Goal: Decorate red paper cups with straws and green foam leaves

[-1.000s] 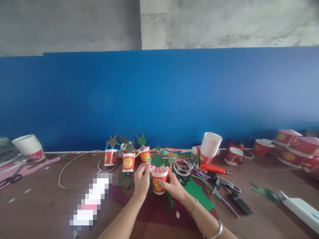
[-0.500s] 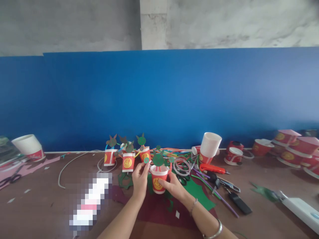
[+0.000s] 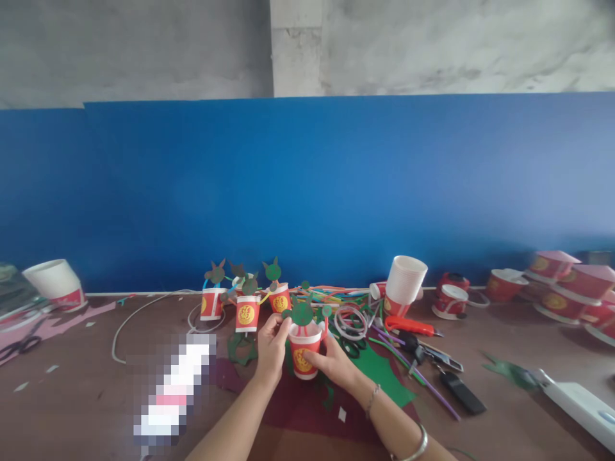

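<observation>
A small red paper cup (image 3: pixel 304 351) with a gold emblem and a white rim stands on dark red felt at the table's middle. Green paper cut-outs on thin sticks (image 3: pixel 302 313) rise from it. My right hand (image 3: pixel 334 362) wraps the cup's right side. My left hand (image 3: pixel 271 346) is at the cup's left rim, its fingers pinched on a small green disc on a stick. Three finished cups (image 3: pixel 246 310) with the same green toppers stand just behind.
Coloured straws, wire loops and a red cutter (image 3: pixel 416 327) lie right of the cup. A stack of white cups (image 3: pixel 406 280) leans behind them. More red cups (image 3: pixel 557 282) pile up at far right. Scissors (image 3: pixel 19 344) lie far left, a white cable (image 3: pixel 144 310) runs along the back.
The cup has tilted and shifted slightly left in my right hand. My left hand stays pinched at the small green disc by the rim.
</observation>
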